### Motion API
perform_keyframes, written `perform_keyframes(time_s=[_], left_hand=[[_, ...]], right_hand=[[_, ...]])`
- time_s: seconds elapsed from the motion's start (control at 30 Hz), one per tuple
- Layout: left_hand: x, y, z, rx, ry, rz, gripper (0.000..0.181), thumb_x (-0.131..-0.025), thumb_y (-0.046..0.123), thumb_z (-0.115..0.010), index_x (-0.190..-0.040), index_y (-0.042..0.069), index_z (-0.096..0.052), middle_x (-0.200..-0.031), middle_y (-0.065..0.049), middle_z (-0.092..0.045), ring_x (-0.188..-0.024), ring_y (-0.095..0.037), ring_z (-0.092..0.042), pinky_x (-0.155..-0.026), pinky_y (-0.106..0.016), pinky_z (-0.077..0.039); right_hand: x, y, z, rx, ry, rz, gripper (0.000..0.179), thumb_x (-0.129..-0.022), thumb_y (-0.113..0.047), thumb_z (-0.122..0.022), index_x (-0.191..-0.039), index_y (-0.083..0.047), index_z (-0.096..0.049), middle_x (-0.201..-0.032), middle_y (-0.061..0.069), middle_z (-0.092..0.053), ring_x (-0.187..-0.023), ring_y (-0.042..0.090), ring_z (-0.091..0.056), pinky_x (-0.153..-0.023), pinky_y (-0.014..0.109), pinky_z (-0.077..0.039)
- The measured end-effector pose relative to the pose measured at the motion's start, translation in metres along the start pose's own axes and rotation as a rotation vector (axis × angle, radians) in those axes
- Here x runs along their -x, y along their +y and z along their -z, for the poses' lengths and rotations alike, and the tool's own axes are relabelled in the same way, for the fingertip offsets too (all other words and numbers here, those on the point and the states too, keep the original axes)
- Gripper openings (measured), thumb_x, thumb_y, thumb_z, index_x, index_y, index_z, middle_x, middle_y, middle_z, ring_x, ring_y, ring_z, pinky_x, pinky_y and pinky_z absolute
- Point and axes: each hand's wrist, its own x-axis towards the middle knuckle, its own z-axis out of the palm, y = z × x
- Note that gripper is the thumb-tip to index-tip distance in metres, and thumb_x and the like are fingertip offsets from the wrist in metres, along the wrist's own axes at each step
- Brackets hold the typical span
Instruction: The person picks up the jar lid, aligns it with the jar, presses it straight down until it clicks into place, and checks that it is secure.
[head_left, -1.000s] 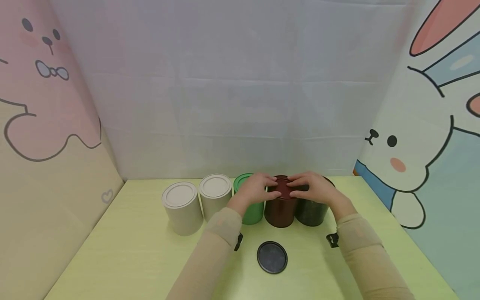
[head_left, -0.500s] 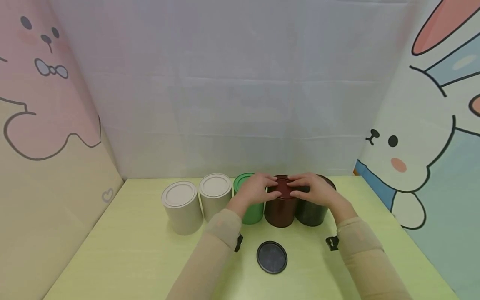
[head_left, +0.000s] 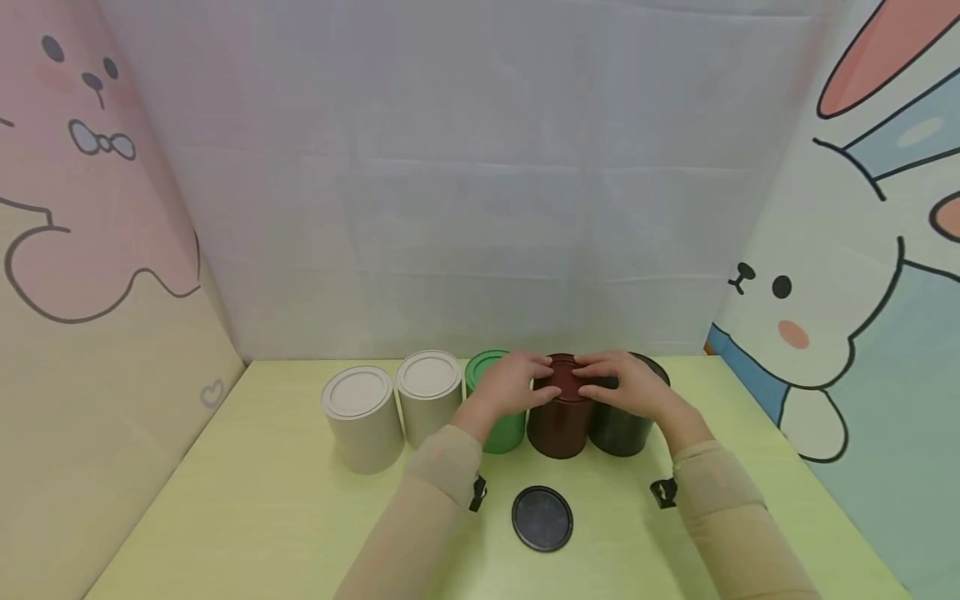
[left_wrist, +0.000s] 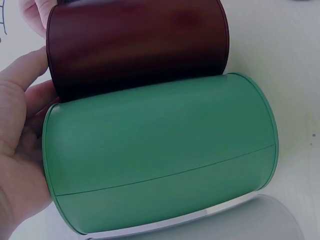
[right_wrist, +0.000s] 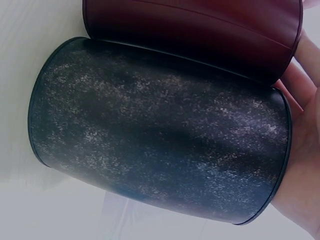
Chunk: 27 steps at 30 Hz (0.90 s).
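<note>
A dark red can [head_left: 558,430] with a dark red lid [head_left: 567,382] stands upright in a row of cans. My left hand [head_left: 507,385] reaches over the green can [left_wrist: 160,150], its fingertips and thumb on the left part of the red lid. From the other side my right hand [head_left: 628,385] lays its fingertips and thumb on the same lid, above the speckled black can [right_wrist: 160,130]. The fingers of both hands are extended and slightly bent. The right hand covers much of the black can's top, so I cannot tell whether it has a lid.
Two off-white cans with lids, one at the far left [head_left: 364,429] and one beside the green can [head_left: 429,404], continue the row. A loose black lid [head_left: 542,518] lies on the pale yellow table [head_left: 247,517] between the forearms. A white cloth wall [head_left: 465,217] rises behind.
Both hands keep their place on the dark red lid, and the cans and loose lid stay put. Only the head view shifts slightly.
</note>
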Motion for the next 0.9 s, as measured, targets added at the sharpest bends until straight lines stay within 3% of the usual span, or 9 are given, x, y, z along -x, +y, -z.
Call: perform_keyframes(time_s=[0.17,0.33,0.53,0.63,0.73,0.8,0.9], left_hand=[[0.000,0.000,-0.004,-0.067,0.022,-0.024,0.041,-0.099,0.038,-0.060,-0.129,0.011,-0.068,-0.137,-0.004,-0.059,-0.126,-0.020,-0.054,-0.104,-0.031,-0.045],[0.001,0.001,-0.008,-0.086,0.037,-0.009,0.040,-0.100,0.039,-0.059,-0.129,0.013,-0.068,-0.138,-0.004,-0.057,-0.125,-0.020,-0.054,-0.102,-0.032,-0.046],[0.004,0.002,-0.012,-0.130,0.117,-0.025,0.037,-0.100,0.039,-0.059,-0.127,0.016,-0.070,-0.138,-0.003,-0.058,-0.126,-0.020,-0.054,-0.104,-0.032,-0.045],[0.006,0.001,-0.016,-0.139,0.192,-0.060,0.037,-0.100,0.039,-0.060,-0.128,0.017,-0.069,-0.137,-0.003,-0.060,-0.123,-0.020,-0.055,-0.103,-0.032,-0.045],[0.011,0.002,-0.018,-0.128,0.309,-0.138,0.036,-0.099,0.035,-0.063,-0.127,0.014,-0.069,-0.130,-0.004,-0.064,-0.118,-0.020,-0.058,-0.100,-0.031,-0.047],[0.016,0.003,-0.018,-0.107,0.399,-0.207,0.033,-0.097,0.030,-0.067,-0.124,0.012,-0.071,-0.123,-0.005,-0.067,-0.113,-0.020,-0.061,-0.098,-0.031,-0.048],[0.026,0.007,-0.019,-0.053,0.506,-0.312,0.028,-0.093,0.021,-0.072,-0.117,0.007,-0.073,-0.115,-0.006,-0.070,-0.108,-0.020,-0.064,-0.095,-0.031,-0.050]], right_hand=[[0.001,-0.002,0.001,0.010,-0.005,-0.008,0.031,-0.091,-0.013,-0.072,-0.119,0.000,-0.071,-0.130,0.021,-0.061,-0.117,0.041,-0.057,-0.097,0.058,-0.045],[0.002,-0.001,-0.002,0.040,0.004,-0.017,0.031,-0.091,-0.015,-0.072,-0.119,-0.001,-0.072,-0.131,0.020,-0.061,-0.120,0.041,-0.054,-0.100,0.057,-0.043],[0.008,-0.002,-0.008,0.088,0.084,-0.054,0.031,-0.090,-0.018,-0.074,-0.118,-0.005,-0.073,-0.134,0.017,-0.060,-0.124,0.039,-0.051,-0.102,0.056,-0.041],[0.012,-0.005,-0.010,0.102,0.188,-0.014,0.032,-0.087,-0.016,-0.076,-0.117,-0.006,-0.073,-0.130,0.014,-0.063,-0.120,0.035,-0.055,-0.100,0.054,-0.043],[0.019,-0.008,-0.012,0.095,0.302,0.080,0.033,-0.084,-0.014,-0.079,-0.116,-0.006,-0.074,-0.122,0.011,-0.067,-0.114,0.032,-0.058,-0.099,0.050,-0.044],[0.024,-0.012,-0.012,0.085,0.356,0.153,0.030,-0.088,-0.020,-0.076,-0.115,-0.006,-0.073,-0.117,0.009,-0.069,-0.110,0.031,-0.060,-0.099,0.044,-0.043],[0.033,-0.021,-0.012,0.055,0.373,0.235,0.036,-0.096,-0.036,-0.066,-0.115,-0.006,-0.073,-0.112,0.005,-0.070,-0.105,0.027,-0.062,-0.099,0.034,-0.042]])
